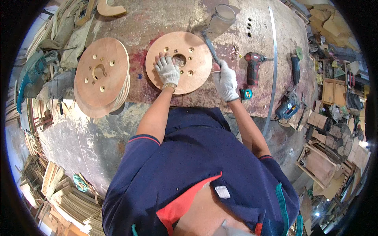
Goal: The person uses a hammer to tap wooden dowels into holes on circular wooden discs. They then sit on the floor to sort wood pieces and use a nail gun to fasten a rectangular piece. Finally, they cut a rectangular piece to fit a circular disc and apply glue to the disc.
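Observation:
A round plywood disc (201, 76) lies on the worktable before me, with a large centre hole and several small holes fitted with brass-coloured inserts. My left hand (167, 71), in a white knit glove, rests on it with fingers spread, left of the centre hole. At the disc's right edge my right hand (226, 83), gloved too, is closed around the handle of a hammer (211, 48). The hammer slants up and left, its dark head beyond the disc's far right edge. A clear jar (225, 15) stands just past the hammer head.
Similar discs (103, 59) are stacked at left, near a teal circular saw (33, 74). On the right lie a red-black drill (254, 69), a tape measure (246, 94), a long metal strip (273, 59), an angle grinder (295, 67) and a blue jigsaw (288, 107). A curved wooden piece (106, 10) lies far left.

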Tool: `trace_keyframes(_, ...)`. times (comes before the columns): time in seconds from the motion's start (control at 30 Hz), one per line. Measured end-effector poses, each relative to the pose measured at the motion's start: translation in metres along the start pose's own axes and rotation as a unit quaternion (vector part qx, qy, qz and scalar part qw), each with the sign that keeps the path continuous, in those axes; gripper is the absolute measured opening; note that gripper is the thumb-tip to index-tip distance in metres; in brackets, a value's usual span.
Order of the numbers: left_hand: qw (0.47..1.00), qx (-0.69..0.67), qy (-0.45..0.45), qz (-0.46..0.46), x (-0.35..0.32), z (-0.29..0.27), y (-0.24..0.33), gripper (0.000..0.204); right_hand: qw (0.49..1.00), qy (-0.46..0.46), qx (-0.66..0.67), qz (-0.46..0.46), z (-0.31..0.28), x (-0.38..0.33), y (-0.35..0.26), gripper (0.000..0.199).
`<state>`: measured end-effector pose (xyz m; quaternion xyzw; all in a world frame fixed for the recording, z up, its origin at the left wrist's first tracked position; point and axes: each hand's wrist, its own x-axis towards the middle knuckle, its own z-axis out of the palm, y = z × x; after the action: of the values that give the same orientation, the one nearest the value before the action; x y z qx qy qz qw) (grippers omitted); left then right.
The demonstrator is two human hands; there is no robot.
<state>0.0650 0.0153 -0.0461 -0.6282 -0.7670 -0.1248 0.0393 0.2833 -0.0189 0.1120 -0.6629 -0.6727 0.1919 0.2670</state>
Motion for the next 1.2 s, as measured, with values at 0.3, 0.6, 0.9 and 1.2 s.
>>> trace_keyframes(0.3,1.000,-0.020,0.016,0.017,-0.020,0.017,-0.005,0.046,0.981,-0.168,-0.086,0.037,0.077,-0.061,0.086,0.033)
trace_keyframes(0.6,0.976,-0.204,0.078,-0.014,0.002,-0.011,-0.022,0.056,0.988,0.051,-0.032,0.144,0.021,-0.072,0.091,0.024)
trace_keyframes(0.9,0.976,-0.180,-0.012,-0.119,-0.051,-0.030,-0.104,0.066,0.991,0.096,0.083,-0.045,-0.021,-0.035,-0.003,0.034)
trace_keyframes(1.2,0.980,-0.183,-0.016,-0.079,-0.046,-0.032,-0.099,0.059,0.983,-0.157,-0.063,0.065,0.072,-0.046,0.105,0.029)
